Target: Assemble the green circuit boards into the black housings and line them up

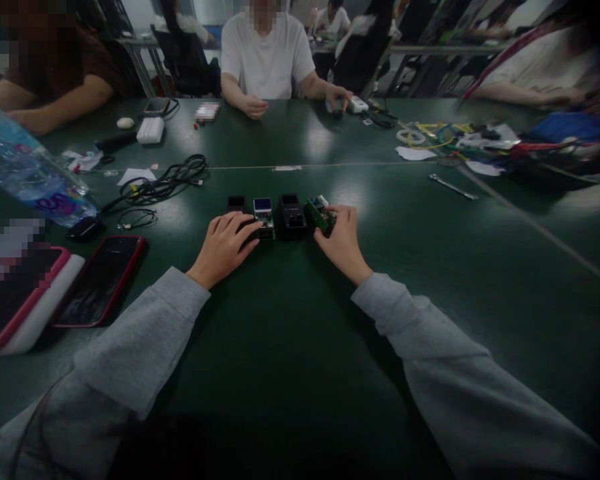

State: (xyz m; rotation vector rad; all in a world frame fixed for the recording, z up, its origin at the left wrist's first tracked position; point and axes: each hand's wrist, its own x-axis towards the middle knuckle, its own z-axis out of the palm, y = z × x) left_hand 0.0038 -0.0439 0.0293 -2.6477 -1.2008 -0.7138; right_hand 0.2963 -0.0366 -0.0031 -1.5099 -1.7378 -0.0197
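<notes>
My left hand (225,245) lies with its fingers stretched out over a small black case (237,201), hiding its lower part. Its fingertips reach a circuit board with a small screen (263,210), which lies beside that case. To the right of the board is another black plastic case (293,215) with a rectangular opening at its far end. My right hand (344,240) grips a second green circuit board (321,213) between thumb and fingers, and this board is tilted. Part of it is hidden behind the fingers.
Phones, one red-edged (103,280), and a plastic bottle (45,177) lie at left. Black cables (173,177) are behind them. A wrench-like metal tool (453,187) lies at right, before tangled wires (440,133). A person in a white shirt (265,60) sits opposite.
</notes>
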